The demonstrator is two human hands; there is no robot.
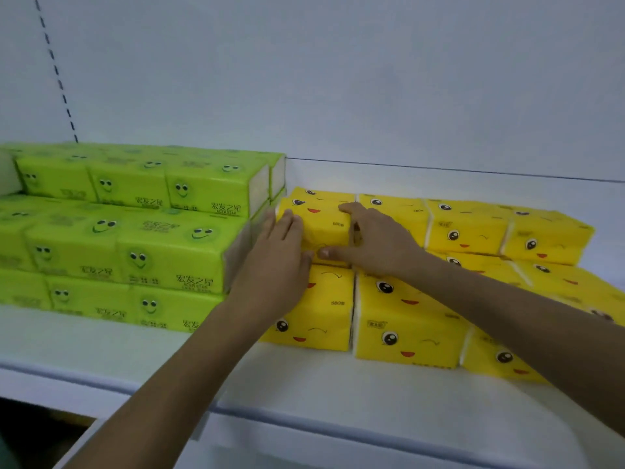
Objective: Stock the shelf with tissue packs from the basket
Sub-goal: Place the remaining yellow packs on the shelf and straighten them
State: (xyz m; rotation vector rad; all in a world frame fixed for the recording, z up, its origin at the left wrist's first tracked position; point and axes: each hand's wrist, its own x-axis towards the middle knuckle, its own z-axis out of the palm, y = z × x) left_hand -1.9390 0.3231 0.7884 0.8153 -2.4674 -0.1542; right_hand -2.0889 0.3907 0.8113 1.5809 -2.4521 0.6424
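A yellow tissue pack with a cartoon face lies on top of another yellow pack, at the left end of the yellow stack on the white shelf. My left hand lies flat against the top pack's left side with straight fingers. My right hand spans its right end, thumb on the front edge and fingers curled over the top. The basket is out of view.
Green tissue packs are stacked three layers high directly left of the yellow ones. More yellow packs fill the shelf to the right in two layers. A white back panel rises behind, with a slotted strip at upper left.
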